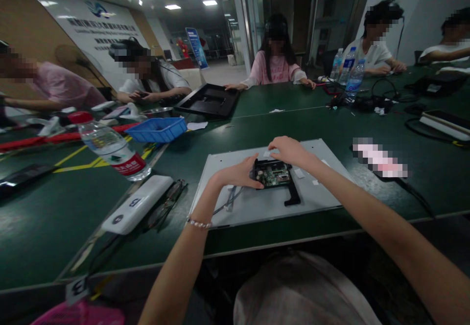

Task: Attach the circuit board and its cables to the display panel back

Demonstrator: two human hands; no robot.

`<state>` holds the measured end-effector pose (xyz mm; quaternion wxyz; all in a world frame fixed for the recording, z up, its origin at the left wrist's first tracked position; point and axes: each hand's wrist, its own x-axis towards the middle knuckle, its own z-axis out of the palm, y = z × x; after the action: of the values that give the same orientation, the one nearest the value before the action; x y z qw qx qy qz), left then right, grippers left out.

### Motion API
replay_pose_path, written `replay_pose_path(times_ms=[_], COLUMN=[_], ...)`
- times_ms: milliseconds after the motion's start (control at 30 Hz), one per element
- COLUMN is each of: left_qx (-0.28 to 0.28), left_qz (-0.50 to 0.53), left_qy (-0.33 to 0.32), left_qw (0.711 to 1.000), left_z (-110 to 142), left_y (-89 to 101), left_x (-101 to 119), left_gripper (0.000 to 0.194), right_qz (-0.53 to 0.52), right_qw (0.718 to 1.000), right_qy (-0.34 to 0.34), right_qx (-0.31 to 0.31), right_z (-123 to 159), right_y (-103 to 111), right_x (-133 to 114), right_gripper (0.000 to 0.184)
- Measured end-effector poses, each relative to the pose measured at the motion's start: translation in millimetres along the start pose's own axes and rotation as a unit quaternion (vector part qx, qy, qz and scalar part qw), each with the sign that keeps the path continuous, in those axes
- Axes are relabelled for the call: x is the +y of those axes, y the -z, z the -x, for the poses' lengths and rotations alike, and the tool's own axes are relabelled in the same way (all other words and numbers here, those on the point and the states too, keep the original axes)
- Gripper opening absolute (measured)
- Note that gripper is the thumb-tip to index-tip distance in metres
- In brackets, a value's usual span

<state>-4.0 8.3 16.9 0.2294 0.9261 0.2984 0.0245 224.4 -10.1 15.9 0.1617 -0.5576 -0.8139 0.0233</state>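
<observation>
A flat grey panel (253,212) lies on the green table in front of me. On it sits a black plastic bracket (293,193) around a green circuit board (273,177). My left hand (237,173) grips the bracket's left side, thumb near the front and fingers at the back. My right hand (288,150) is bent over the bracket's far edge with its fingers drawn together; what its fingertips hold, if anything, is hidden. A grey cable (231,197) runs along the panel just left of the board. Small white stickers (299,173) are on the panel.
To the left are a red-capped water bottle (117,149), a white power bank (139,205), glasses (167,205) and a blue basket (157,129). A phone (380,158) with a cable lies right. A black frame (209,101) and several seated people are across the table.
</observation>
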Motion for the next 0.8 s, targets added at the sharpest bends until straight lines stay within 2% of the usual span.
replay_pose_path(times_ms=[133, 267, 400, 533, 700, 800], left_qx=[-0.004, 0.004, 0.005, 0.003, 0.004, 0.000], left_qz=[0.036, 0.055, 0.046, 0.031, 0.044, 0.059], left_qy=[0.020, 0.002, 0.000, 0.020, 0.012, 0.002], left_qw=[0.999, 0.998, 0.999, 0.999, 0.999, 0.998], left_z=[-2, 1, 2, 1, 2, 2], left_y=[-5.7, -7.3, -8.7, -11.2, -11.1, -9.1], left_x=[-1, 0, 0, -4, -4, -1], left_gripper=[0.099, 0.093, 0.092, 0.100, 0.097, 0.093], right_qz=[0.047, 0.066, 0.085, 0.094, 0.058, 0.022], right_qw=[0.998, 0.997, 0.995, 0.995, 0.998, 1.000], right_qy=[-0.014, -0.023, -0.025, -0.030, -0.032, -0.007], right_qx=[-0.039, -0.042, -0.038, -0.027, -0.016, -0.016], right_z=[-19, -23, -22, -20, -17, -15], right_y=[-15, -26, -28, -27, -27, -25], right_x=[-8, -8, -11, -12, -11, -13], right_gripper=[0.023, 0.021, 0.022, 0.024, 0.025, 0.024])
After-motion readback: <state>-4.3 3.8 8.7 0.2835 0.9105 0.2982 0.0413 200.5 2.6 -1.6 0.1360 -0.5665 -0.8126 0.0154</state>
